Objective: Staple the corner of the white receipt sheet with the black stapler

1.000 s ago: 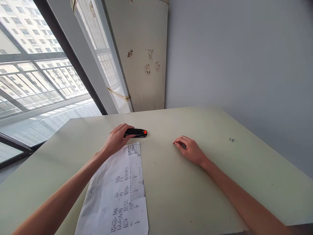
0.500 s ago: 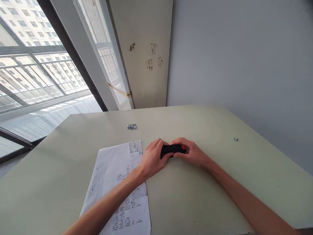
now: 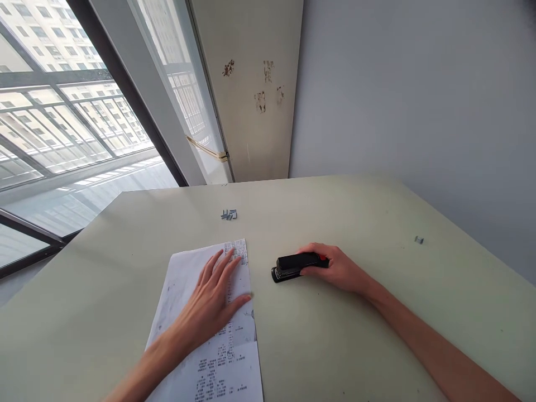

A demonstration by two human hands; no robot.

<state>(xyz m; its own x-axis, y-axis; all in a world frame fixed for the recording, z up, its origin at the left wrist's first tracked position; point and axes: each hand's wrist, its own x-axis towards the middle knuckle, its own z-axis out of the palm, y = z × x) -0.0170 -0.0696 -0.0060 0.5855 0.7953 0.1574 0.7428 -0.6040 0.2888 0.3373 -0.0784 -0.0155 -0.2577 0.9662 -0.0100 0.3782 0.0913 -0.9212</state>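
A black stapler (image 3: 298, 263) with a red spot at its rear lies on or just above the table, its front end pointing left. My right hand (image 3: 330, 265) grips the stapler's back end between thumb and fingers. To the left, my left hand (image 3: 218, 290) rests over the printed paper (image 3: 247, 371), fingers stretched and apart near its top right corner. The hand hides part of the paper's text. Whether the paper is one sheet or a stack, I cannot tell.
Several strips of staples (image 3: 229, 214) lie in a small pile beyond the paper. Another small piece of staples (image 3: 419, 239) sits far right on the pale table (image 3: 355, 335). A grey wall (image 3: 410, 100) and a window (image 3: 75, 128) border the table.
My left hand has let go of the stapler and moved left onto the paper, its fingers opening out. My right hand still holds the stapler, whose front end now shows.
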